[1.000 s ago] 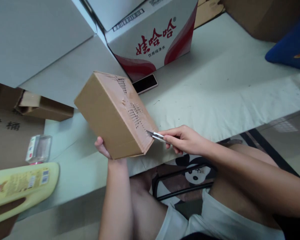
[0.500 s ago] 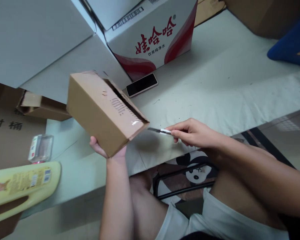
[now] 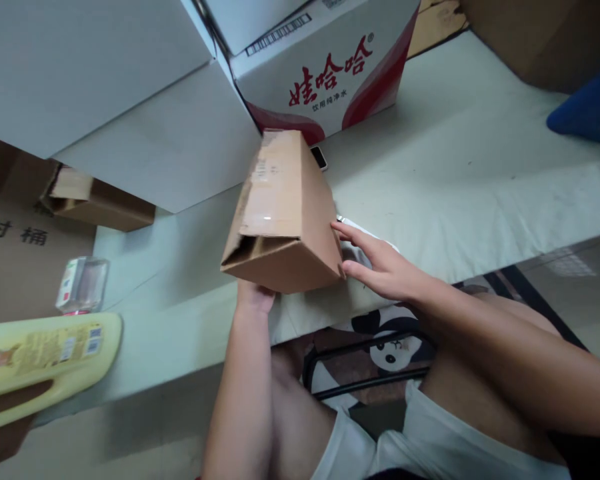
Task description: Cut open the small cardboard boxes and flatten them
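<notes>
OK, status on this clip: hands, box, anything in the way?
Left hand under box, mostly hidden. Right hand open at box's side, knife beside it. Box tilted, gap at near end. Phone partly hidden behind box; nothing visibly blocking.

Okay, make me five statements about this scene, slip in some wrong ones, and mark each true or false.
1. The left grip holds the cardboard box from below. True.
2. The cardboard box is sealed all round. False: a gap shows at its near end.
3. The cardboard box hides part of the phone. True.
4. The right grip makes a fist. False: the right grip is open at the box's side.
5. The clear container is beside the yellow bottle. True.
</notes>
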Demonstrator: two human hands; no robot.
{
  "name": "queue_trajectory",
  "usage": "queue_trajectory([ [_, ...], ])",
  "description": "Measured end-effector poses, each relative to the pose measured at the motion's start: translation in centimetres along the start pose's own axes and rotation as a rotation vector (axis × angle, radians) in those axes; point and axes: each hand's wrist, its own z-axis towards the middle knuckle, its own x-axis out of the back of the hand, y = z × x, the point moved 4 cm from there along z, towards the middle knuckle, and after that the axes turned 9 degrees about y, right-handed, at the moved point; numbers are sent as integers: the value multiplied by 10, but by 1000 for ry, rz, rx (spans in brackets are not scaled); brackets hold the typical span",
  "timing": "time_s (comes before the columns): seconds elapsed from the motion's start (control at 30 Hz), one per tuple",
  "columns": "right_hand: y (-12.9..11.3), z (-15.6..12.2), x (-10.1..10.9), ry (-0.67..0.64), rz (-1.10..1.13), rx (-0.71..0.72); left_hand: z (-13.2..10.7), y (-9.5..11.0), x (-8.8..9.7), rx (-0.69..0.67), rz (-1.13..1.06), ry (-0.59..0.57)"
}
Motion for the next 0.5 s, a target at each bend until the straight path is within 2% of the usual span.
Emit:
queue_trajectory([
  [0.07, 2, 0, -4, -7, 59, -40, -7, 13, -2, -179, -30, 91],
  [0.1, 3, 0, -6, -11, 80, -50, -12, 21, -7, -252, -47, 84],
  [0.2, 9, 0, -11, -9, 161, -64, -28, 36, -24, -358, -71, -64],
  [0.27, 12, 1, -14, 5, 235, -88, -34, 41, -28, -404, -51, -66],
  [0.37, 15, 2, -15, 48, 330, -143, -34, 43, -25, -401, -40, -33],
  [0.5, 18, 6, -14, 103, 363, -167, -31, 40, -19, -289, -30, -125],
])
